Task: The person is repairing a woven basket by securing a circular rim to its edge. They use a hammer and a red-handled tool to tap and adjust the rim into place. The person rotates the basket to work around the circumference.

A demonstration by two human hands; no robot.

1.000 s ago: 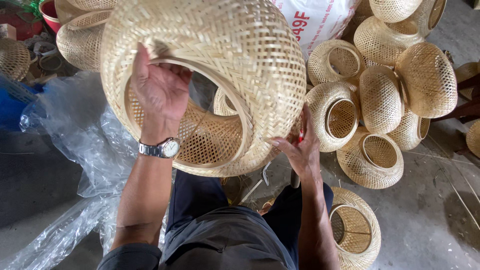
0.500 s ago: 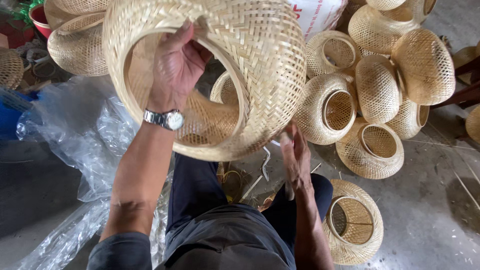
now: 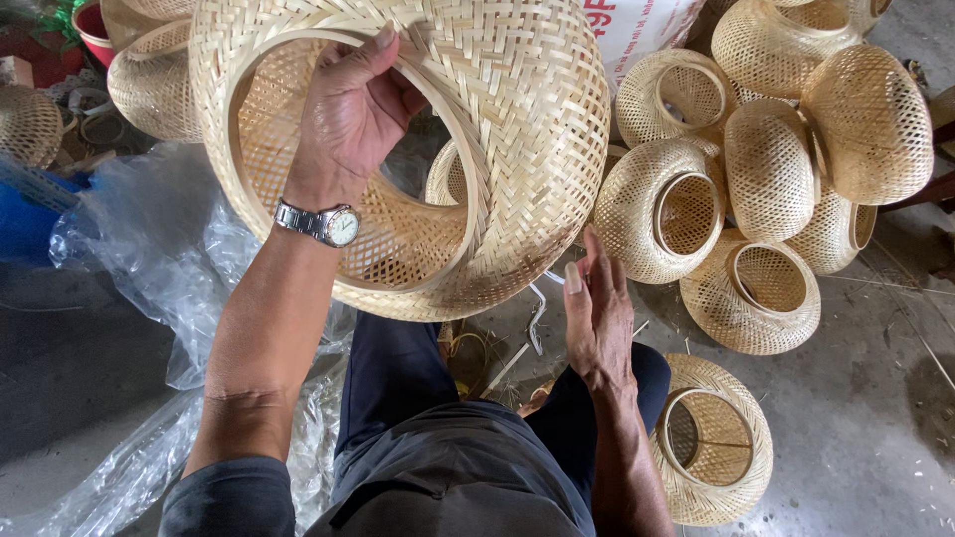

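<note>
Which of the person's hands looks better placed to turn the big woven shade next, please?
Probably the left hand: it grips the inner rim of the big woven shade and carries it. The right hand is open, flat by the shade's lower edge, holding nothing, so it could only steady.

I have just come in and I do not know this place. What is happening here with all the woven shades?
A seated person holds up a large woven bamboo shade with the left hand, fingers hooked over its inner ring. The right hand is open, flat beside the shade's lower edge; whether it touches is unclear. A pile of smaller woven shades lies on the floor to the right, one more by the right knee, and clear plastic sheeting on the left.
</note>
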